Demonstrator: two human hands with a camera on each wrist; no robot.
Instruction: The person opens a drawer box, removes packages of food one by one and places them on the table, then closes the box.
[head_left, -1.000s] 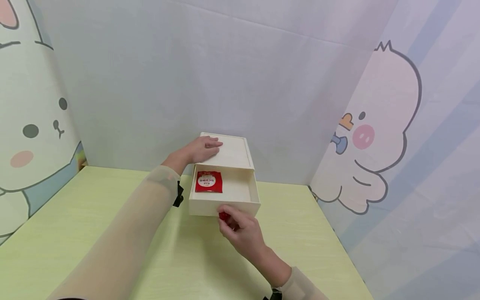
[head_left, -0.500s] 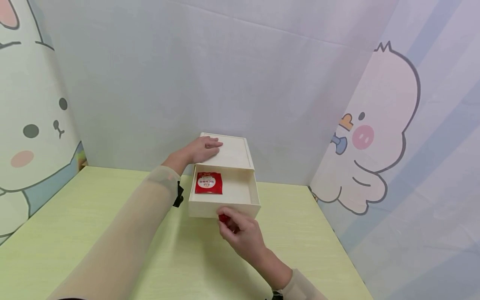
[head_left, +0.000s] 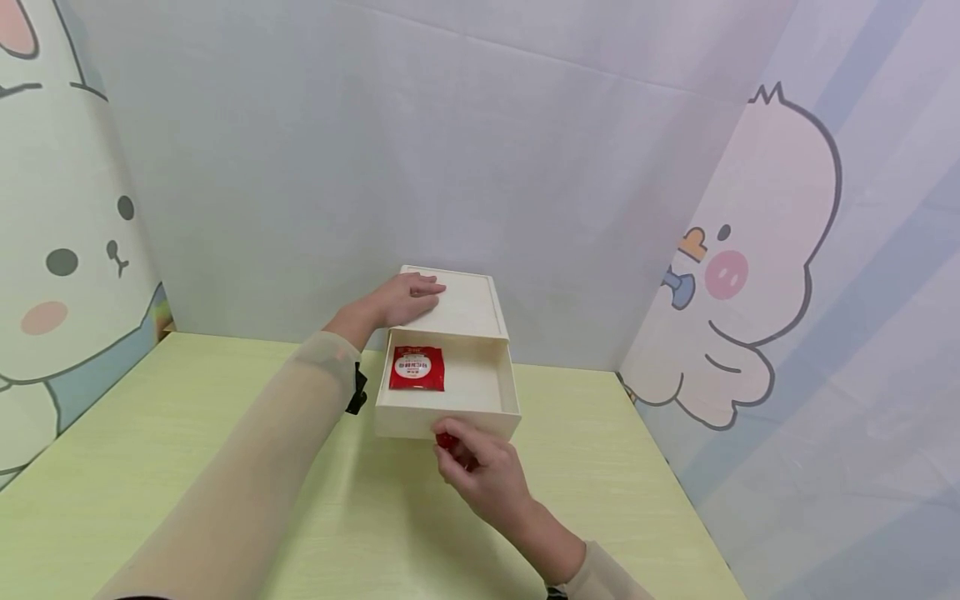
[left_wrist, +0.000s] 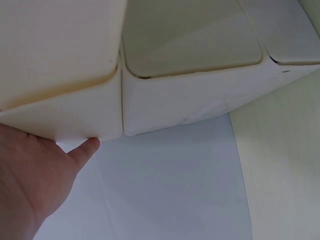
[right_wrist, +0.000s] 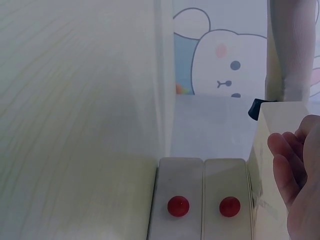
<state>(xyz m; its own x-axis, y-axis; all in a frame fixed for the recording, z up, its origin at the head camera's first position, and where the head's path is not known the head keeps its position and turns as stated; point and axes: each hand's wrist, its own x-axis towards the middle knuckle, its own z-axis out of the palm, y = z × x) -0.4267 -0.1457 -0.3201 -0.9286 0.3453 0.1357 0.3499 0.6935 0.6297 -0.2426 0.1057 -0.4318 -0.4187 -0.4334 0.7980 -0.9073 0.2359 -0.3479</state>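
Observation:
A small white drawer cabinet (head_left: pixel 468 302) stands against the back curtain, its top drawer (head_left: pixel 405 422) pulled out toward me. Inside the drawer, on the left, lies a red packet (head_left: pixel 417 368) with a white round label. My right hand (head_left: pixel 487 479) pinches the red knob (head_left: pixel 446 439) on the drawer's front between thumb and fingers. My left hand (head_left: pixel 401 300) rests on the cabinet's top with relaxed fingers. In the left wrist view, the left thumb (left_wrist: pixel 86 151) touches the cabinet near an edge; the other fingers are mostly hidden.
Two lower drawers show in the right wrist view, with a red knob (right_wrist: pixel 178 206) and another red knob (right_wrist: pixel 230 206); both look closed. The cabinet stands on a pale yellow-green table (head_left: pixel 600 467). A curtain (head_left: pixel 315 167) with cartoon animals surrounds the back and sides.
The drawer has slid slightly farther out toward me, with the red packet inside it. My right hand moves with the knob, while the left hand stays on the cabinet top.

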